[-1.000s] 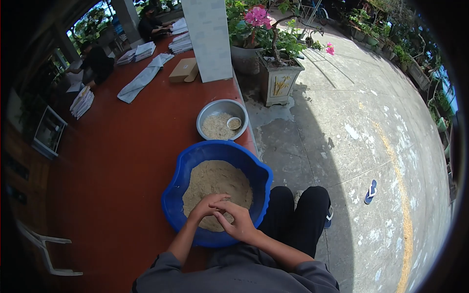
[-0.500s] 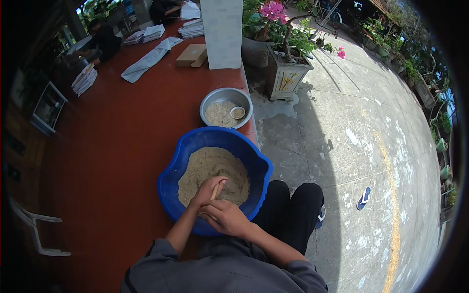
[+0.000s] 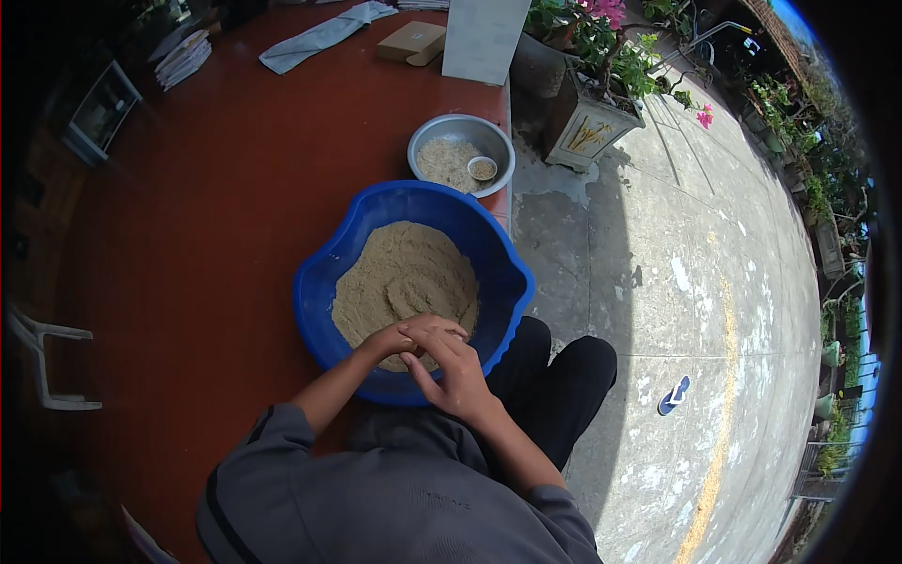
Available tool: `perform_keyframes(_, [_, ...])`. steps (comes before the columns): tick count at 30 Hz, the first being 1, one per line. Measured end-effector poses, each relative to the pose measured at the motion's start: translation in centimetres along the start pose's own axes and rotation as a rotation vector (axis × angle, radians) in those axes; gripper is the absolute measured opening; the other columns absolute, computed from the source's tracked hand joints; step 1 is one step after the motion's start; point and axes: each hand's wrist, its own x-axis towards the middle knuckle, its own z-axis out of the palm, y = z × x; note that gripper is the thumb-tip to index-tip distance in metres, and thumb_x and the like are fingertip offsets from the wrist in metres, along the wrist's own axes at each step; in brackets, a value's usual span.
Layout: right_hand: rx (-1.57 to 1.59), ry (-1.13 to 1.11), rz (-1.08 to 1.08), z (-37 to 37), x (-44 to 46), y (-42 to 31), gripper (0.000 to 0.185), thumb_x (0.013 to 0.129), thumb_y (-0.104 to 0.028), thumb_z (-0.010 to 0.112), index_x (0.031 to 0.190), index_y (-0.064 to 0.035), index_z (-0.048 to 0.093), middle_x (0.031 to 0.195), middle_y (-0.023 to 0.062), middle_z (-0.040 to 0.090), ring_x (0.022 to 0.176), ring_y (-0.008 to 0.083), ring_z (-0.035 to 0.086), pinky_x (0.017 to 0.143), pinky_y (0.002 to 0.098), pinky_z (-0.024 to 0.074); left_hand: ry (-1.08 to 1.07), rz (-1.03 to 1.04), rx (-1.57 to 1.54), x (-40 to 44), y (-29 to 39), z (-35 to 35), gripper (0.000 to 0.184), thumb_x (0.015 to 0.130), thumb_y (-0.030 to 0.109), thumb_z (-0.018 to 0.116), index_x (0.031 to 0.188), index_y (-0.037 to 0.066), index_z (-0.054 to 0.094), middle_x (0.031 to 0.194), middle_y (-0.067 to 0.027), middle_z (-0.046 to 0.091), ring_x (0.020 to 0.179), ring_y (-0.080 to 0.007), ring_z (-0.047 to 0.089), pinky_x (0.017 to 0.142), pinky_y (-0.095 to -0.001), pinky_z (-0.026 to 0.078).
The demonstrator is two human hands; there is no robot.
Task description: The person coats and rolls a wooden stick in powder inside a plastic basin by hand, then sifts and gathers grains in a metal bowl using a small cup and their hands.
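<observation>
A blue plastic basin in front of me holds beige, flour-like powder with curved furrows in it. My left hand is over the basin's near side, its fingers curved across the powder. Whatever may be inside it is hidden. My right hand overlaps it from the right. Its fingers lie over the left hand and its thumb stands apart. The wooden stick of the earlier view cannot be made out beneath the hands.
Behind the basin stands a metal bowl with pale grain-like material and a small cup. A cardboard box and folded cloth lie farther back on the red surface. A potted plant and a flip-flop are right.
My view has tilted down. The hands have drawn to the basin's near side, and my right thumb has moved away from its fingers. The wooden stick has gone out of sight.
</observation>
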Motion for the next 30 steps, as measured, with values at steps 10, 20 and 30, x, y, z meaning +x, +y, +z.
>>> perform_keyframes(10, [-0.271,-0.145,-0.05,1.6,-0.3,1.9,0.027,0.097,-0.012,0.079,0.121,-0.0025,0.071,0.13,0.0157,0.073,0.097,0.0366,0.076,0.085,0.0447,0.0629,0.464,-0.157,0.495,0.3,-4.6,-4.7,0.035,0.11,0.02,0.064,0.135,-0.002,0.071,0.123,-0.0246,0.076,0.117,-0.0416,0.073,0.101,-0.0486,0.057])
perform_keyframes(20, [-0.125,0.105,0.002,0.3,1.1,1.7,0.022,0.097,0.001,0.073,0.119,-0.0017,0.071,0.096,0.0158,0.074,0.085,0.0355,0.075,0.073,0.0426,0.0604,0.155,-0.236,0.406,-1.9,-4.4,-1.9,0.023,0.094,0.022,0.076,0.105,0.002,0.074,0.1,-0.0222,0.078,0.102,-0.0419,0.076,0.088,-0.0517,0.057])
perform_keyframes(30, [-0.444,0.093,-0.109,1.1,0.2,2.7,0.019,0.092,-0.018,0.08,0.099,-0.0055,0.068,0.1,0.0141,0.07,0.089,0.0324,0.065,0.079,0.0428,0.0508,0.412,-0.012,0.032,3.1,1.6,1.4,0.039,0.112,0.031,0.057,0.137,0.004,0.07,0.129,-0.0191,0.074,0.125,-0.0327,0.069,0.108,-0.0457,0.054])
